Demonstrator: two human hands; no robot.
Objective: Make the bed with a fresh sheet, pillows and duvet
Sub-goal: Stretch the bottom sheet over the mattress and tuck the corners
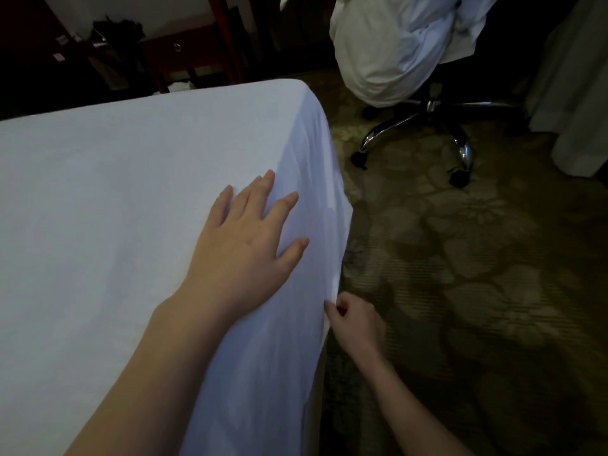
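Observation:
A white sheet (115, 199) covers the bed and drapes over its right edge and far corner. My left hand (246, 238) lies flat on the sheet near that edge, fingers straight and spread. Lower down at the bed's side, my right hand (353, 319) has its fingers curled at the hanging hem of the sheet, pinching the fabric between thumb and fingers. A bundle of white bedding (394, 44) is heaped on an office chair beyond the bed corner.
The office chair's chrome wheeled base (437, 133) stands on patterned carpet (477, 274) right of the bed. A dark wooden desk (184, 47) with a drawer is behind the bed. A pale curtain (575, 93) hangs at the far right.

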